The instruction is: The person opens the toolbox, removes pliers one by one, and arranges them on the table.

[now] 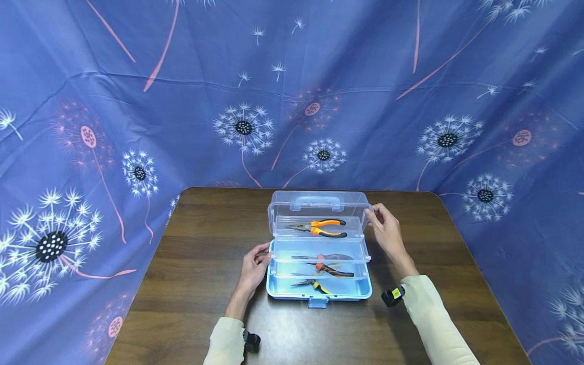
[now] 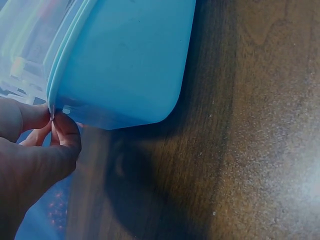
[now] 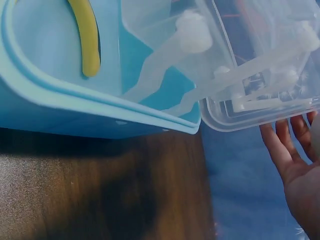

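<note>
Toolbox (image 1: 292, 297) at lower centre looks fully opened, pliers (image 1: 316, 231) inside, lid (image 1: 351, 199) not yet closed; left hand (image 1: 251, 268) pinches rim; right hand (image 1: 387, 232) grips lid.

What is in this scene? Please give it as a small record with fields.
Container: blue toolbox, clear lid raised
Upper tray: orange-handled pliers
Base: yellow-handled pliers
Other pliers: between these in the head view; exact level unclear
Left hand: pinches toolbox rim
Right hand: holds lid edge
Surface: brown wooden table
Backdrop: blue dandelion-print cloth
</note>
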Action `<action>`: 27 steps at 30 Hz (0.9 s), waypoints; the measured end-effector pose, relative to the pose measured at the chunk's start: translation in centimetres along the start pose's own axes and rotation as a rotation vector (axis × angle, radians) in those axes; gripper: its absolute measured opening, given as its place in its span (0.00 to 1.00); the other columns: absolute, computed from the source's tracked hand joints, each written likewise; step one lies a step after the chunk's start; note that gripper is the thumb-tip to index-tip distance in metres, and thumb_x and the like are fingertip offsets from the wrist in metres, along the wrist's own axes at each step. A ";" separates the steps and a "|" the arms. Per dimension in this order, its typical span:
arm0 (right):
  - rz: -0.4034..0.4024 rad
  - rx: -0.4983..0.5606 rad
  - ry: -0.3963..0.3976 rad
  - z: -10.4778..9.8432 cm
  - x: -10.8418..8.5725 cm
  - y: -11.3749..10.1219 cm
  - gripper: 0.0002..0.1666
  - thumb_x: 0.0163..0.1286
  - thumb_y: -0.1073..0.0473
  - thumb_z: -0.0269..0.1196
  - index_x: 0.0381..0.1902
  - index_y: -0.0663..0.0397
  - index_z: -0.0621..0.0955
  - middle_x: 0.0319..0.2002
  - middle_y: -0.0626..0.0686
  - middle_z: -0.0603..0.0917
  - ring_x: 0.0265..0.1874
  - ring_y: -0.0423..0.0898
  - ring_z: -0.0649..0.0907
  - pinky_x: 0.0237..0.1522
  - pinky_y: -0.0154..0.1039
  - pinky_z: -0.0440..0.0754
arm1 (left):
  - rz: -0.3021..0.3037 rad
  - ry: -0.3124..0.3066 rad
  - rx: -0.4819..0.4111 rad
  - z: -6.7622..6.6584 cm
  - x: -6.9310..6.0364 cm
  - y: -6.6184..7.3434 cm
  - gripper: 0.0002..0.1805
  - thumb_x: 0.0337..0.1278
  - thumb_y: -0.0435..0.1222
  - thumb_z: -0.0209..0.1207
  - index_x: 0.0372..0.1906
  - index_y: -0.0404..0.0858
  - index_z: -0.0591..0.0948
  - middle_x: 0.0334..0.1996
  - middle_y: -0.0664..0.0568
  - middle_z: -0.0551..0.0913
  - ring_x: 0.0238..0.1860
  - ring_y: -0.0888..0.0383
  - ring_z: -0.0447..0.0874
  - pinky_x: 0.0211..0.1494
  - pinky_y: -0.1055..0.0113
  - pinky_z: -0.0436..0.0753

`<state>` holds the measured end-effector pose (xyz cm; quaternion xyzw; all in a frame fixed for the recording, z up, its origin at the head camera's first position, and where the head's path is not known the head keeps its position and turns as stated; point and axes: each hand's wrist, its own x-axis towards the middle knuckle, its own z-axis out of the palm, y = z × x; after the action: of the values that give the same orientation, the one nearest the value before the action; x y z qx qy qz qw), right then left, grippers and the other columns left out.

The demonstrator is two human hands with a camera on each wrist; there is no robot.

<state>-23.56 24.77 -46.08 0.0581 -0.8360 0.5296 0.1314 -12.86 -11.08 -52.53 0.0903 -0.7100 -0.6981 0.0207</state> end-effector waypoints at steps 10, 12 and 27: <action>-0.013 0.065 -0.134 -0.4 -0.4 -2.8 0.12 0.79 0.65 0.57 0.47 0.75 0.74 0.42 0.71 0.79 0.42 0.51 0.83 0.41 0.24 0.81 | -0.025 0.020 0.008 0.1 0.1 -0.1 0.18 0.70 0.27 0.60 0.62 0.28 0.79 0.54 0.38 0.81 0.45 0.56 0.84 0.46 0.73 0.80; -0.026 0.066 -0.151 -0.4 -0.4 -2.6 0.11 0.79 0.67 0.56 0.47 0.75 0.74 0.42 0.71 0.79 0.42 0.51 0.82 0.42 0.24 0.81 | -0.025 0.022 0.005 0.0 0.1 0.0 0.18 0.70 0.28 0.60 0.62 0.28 0.79 0.54 0.38 0.81 0.45 0.56 0.84 0.46 0.74 0.80; -0.049 0.019 -0.218 -0.2 0.2 2.9 0.13 0.79 0.64 0.58 0.54 0.70 0.77 0.45 0.66 0.82 0.41 0.41 0.82 0.43 0.29 0.83 | 0.005 0.028 0.032 0.2 -0.1 -0.2 0.18 0.71 0.28 0.59 0.62 0.28 0.79 0.53 0.38 0.81 0.49 0.49 0.85 0.46 0.73 0.80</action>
<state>-24.40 26.26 -48.50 0.1368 -0.8386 0.5247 0.0521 -12.77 -10.83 -52.67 0.0985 -0.7208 -0.6854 0.0312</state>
